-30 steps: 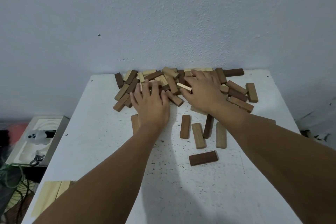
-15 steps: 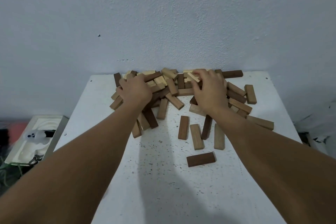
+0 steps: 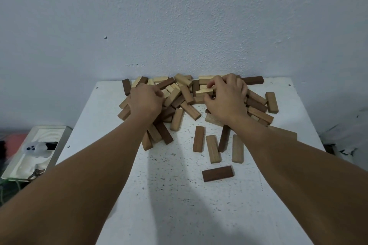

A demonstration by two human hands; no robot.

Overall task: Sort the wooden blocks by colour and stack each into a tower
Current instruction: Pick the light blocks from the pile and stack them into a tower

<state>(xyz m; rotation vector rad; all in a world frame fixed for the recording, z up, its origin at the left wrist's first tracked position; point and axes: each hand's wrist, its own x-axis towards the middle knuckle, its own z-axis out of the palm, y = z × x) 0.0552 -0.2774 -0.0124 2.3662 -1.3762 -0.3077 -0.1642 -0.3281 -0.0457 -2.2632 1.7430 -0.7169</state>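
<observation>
No tower yet — my right hand (image 3: 226,98) pinches a pale block (image 3: 203,92); my left hand (image 3: 145,100) curls into the pile (image 3: 179,95), its hold hidden.

A single wide-angle view from the person's head looks forward and down along both forearms onto the white worktop (image 3: 179,195). It faces the pale wall (image 3: 179,16), which fills the upper half of the view. The worktop's far edge meets the wall; its near edge runs off the bottom.
</observation>
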